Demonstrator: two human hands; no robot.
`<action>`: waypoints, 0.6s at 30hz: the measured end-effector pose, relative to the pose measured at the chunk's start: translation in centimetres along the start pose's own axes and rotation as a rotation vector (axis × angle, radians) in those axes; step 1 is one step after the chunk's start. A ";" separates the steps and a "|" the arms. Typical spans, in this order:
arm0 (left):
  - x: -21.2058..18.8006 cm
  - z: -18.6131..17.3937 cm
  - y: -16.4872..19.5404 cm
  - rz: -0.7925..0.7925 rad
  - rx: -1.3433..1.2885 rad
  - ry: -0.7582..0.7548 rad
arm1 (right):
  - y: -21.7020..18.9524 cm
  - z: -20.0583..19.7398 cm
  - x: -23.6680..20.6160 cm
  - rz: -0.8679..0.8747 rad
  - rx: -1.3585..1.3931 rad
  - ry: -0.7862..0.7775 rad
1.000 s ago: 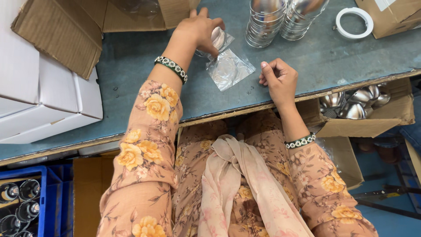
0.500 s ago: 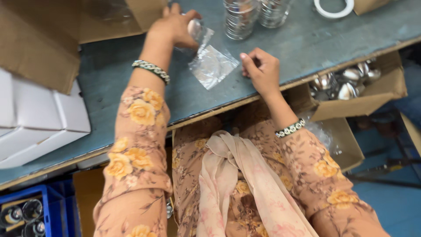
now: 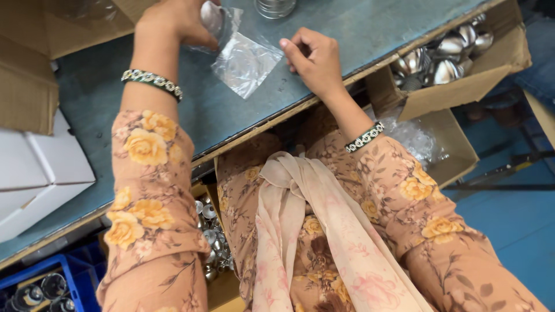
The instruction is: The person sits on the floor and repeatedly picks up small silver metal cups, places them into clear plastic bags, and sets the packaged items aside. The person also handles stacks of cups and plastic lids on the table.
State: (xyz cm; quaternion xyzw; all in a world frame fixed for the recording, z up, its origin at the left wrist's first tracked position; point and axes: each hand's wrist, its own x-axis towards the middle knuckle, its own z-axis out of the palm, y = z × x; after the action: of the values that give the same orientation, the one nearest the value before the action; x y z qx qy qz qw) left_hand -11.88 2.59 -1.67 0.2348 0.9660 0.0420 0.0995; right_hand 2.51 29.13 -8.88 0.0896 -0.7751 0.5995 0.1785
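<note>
- The left hand [image 3: 173,22] is up at the far side of the grey tabletop [image 3: 358,34]. Its fingers are closed around a small shiny metal cup [image 3: 211,16].
- The cup sits at the mouth of a clear plastic bag [image 3: 245,62]. Part of the cup is hidden by the hand, so I cannot tell how far into the bag it is.
- The bag lies flat on the tabletop between the two hands. Its long side runs on a slant, from the cup at the top left down toward the person's body at the lower right.
- The right hand [image 3: 315,60] is just beside the bag's right edge. Its fingers are curled in with the tips pinched together, resting on the tabletop. I cannot tell if they pinch the bag's edge or only sit next to it.
- So the left hand is at the open end of the bag, and the right hand is nearer its middle and side. The two hands are apart, with the bag between them.
- Other things around: a cardboard box of shiny metal cups [image 3: 451,55] to the right, below the tabletop edge; white boxes [image 3: 40,173] on the left; a stack of metal cups [image 3: 276,7] at the top; a blue crate [image 3: 52,283] low on the left.
</note>
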 end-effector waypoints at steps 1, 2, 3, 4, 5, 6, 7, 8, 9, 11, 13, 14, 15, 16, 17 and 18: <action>0.2 0.2 -0.1 0.021 0.001 0.001 | 0.1 -0.1 0.0 0.002 0.011 -0.003; 0.3 0.4 -0.3 0.041 0.001 0.001 | 0.2 -0.1 -0.1 0.005 0.023 -0.006; 0.5 0.5 -0.4 0.053 0.010 -0.001 | 0.3 -0.1 -0.2 0.008 0.035 -0.008; 0.7 0.5 -0.5 0.067 0.017 -0.001 | 0.3 -0.1 -0.2 -0.001 0.032 -0.007; 1.0 0.5 -0.4 0.079 0.024 -0.001 | 0.3 -0.1 -0.3 -0.010 0.027 -0.008; 1.1 0.5 -0.3 0.070 0.024 -0.020 | 0.3 -0.1 -0.3 -0.021 0.023 -0.009; 1.0 0.3 -0.3 0.060 0.025 -0.037 | 0.3 -0.1 -0.3 -0.022 0.019 -0.004; 1.1 0.1 -0.2 0.048 0.025 -0.053 | 0.3 -0.1 -0.2 -0.024 0.015 -0.001; 1.1 0.0 0.0 0.016 0.037 -0.067 | 0.3 -0.1 -0.2 -0.027 0.013 -0.001; 1.0 -0.2 0.6 -0.057 0.061 -0.093 | 0.2 -0.3 -0.1 -0.032 -0.004 0.001; 0.8 -0.2 1.2 -0.052 0.063 -0.091 | 0.2 -0.4 -0.1 -0.041 -0.008 -0.002; 0.5 -0.2 1.5 -0.049 0.063 -0.091 | 0.2 -0.5 -0.1 -0.046 -0.006 -0.005; 0.3 -0.2 1.8 -0.047 0.059 -0.086 | 0.3 -0.5 -0.2 -0.052 -0.004 -0.011; 0.0 -0.2 2.0 -0.045 0.056 -0.080 | 0.3 -0.5 -0.2 -0.050 0.004 -0.012; -0.4 -0.2 2.3 -0.042 0.052 -0.075 | 0.3 -0.6 -0.3 -0.048 0.012 -0.014; -0.9 -0.2 2.5 -0.053 0.043 -0.068 | 0.3 -0.5 -0.4 -0.045 0.020 -0.016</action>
State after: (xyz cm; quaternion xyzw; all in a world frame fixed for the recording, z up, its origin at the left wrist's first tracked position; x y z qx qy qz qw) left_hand -10.03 4.42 -1.05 0.2126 0.9686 0.0103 0.1283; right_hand 2.86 29.71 -9.16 0.1136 -0.7682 0.6025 0.1844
